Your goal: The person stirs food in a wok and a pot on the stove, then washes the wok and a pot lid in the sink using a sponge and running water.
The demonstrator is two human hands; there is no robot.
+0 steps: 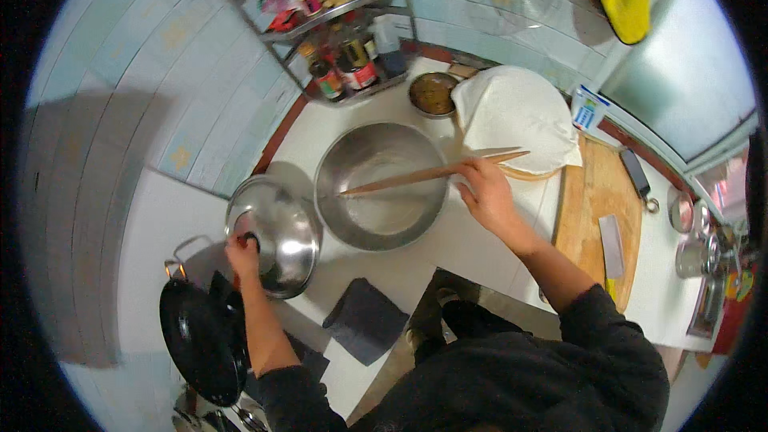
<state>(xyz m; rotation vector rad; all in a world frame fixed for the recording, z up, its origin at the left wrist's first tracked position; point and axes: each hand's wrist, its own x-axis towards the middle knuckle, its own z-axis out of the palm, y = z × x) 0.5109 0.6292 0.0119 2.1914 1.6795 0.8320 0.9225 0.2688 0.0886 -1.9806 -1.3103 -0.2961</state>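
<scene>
My left hand (243, 261) grips the dark knob of a domed stainless steel lid (294, 231). Whether anything lies under that lid is hidden. Beside it stands a wide stainless steel basin (384, 228), with a pale film on its inner bottom. My right hand (489, 192) holds a long tapered wooden stick (408, 179) slantwise across the basin. One pointed end is over the basin's left part and the other reaches past its right rim. A second thin tip shows beside the right end; whether it is a separate stick I cannot tell.
A white cloth (522, 114) covers a round item behind my right hand. Right of it, a cleaver (611, 246) lies on a wooden cutting board (591, 186). A bowl of brown contents (433, 95) stands near a bottle rack (360, 87). A black wok (201, 342) leans at left.
</scene>
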